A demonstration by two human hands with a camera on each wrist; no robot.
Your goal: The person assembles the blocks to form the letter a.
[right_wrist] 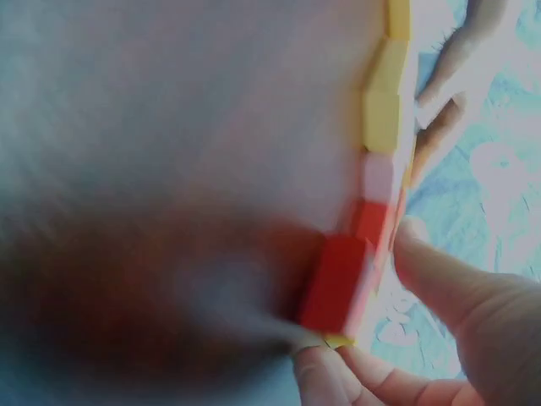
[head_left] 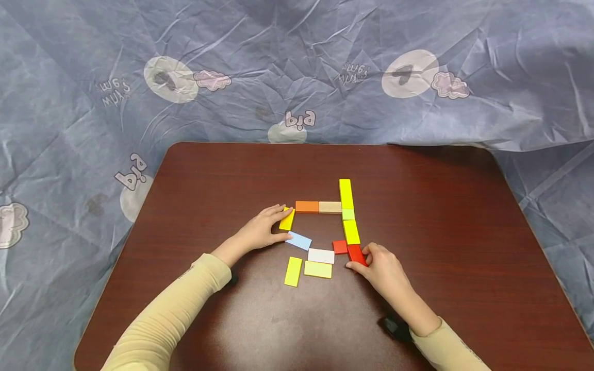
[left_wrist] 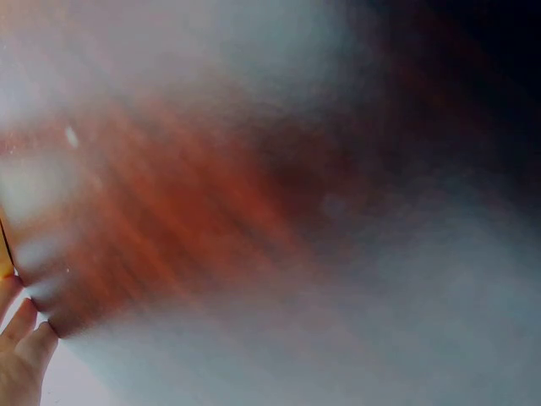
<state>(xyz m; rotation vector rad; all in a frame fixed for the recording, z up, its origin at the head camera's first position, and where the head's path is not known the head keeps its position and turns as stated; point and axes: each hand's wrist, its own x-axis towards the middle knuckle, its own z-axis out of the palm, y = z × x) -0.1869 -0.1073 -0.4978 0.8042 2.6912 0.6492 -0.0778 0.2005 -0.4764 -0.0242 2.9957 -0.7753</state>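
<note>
One red block (head_left: 356,254), pinched by fingers of the right hand (head_left: 384,266), ended a row (head_left: 348,214) on the worktop (head_left: 441,206), the left hand (head_left: 257,231), fingers spread, touched a yellow block (head_left: 286,221), and uneven pushing risked misalignment.

"Head view?"
"Above and behind the left hand (head_left: 259,232) and right hand (head_left: 386,268), facing forward and down."
"Wrist views?"
"Closer, each facing across the table (head_left: 417,201) past its hand; right wrist and head share the red block (head_left: 356,254)."
</note>
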